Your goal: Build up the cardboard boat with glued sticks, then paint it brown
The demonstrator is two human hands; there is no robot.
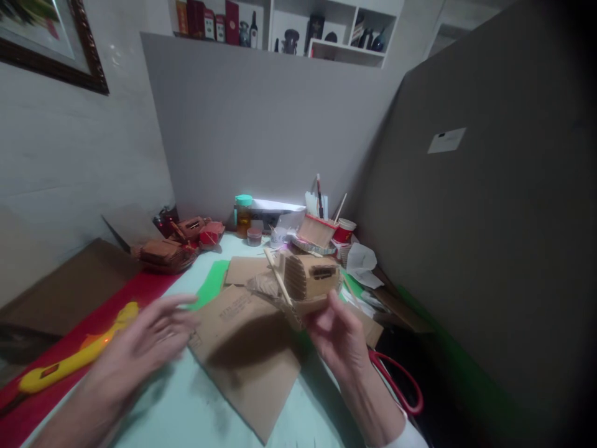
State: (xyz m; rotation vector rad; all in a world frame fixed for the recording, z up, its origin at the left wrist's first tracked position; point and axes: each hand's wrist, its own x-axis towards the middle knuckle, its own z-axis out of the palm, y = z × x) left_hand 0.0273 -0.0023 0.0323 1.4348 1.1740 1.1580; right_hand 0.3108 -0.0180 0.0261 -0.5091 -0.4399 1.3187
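A small brown cardboard model (313, 277) with a curved, ridged body and a pale stick across its left side is raised above the table. My right hand (339, 336) grips its lower right edge between thumb and fingers. Off to the left, my left hand (163, 333) is slightly blurred, with its fingers apart and nothing in it. Below the model lies a flat cardboard sheet (261, 373) with faint print, darkened by a shadow. A yellow glue gun (77, 359) rests beside my left hand, its body partly hidden behind that hand.
Red-handled scissors (410, 398) lie right of my right wrist. Reddish cardboard pieces (163, 252) sit at the back left. Along the back of the table (186, 410) stand a jar with a teal lid (243, 216), a stick-filled box (317, 231) and a red cup (344, 231). Grey panels rise behind and right.
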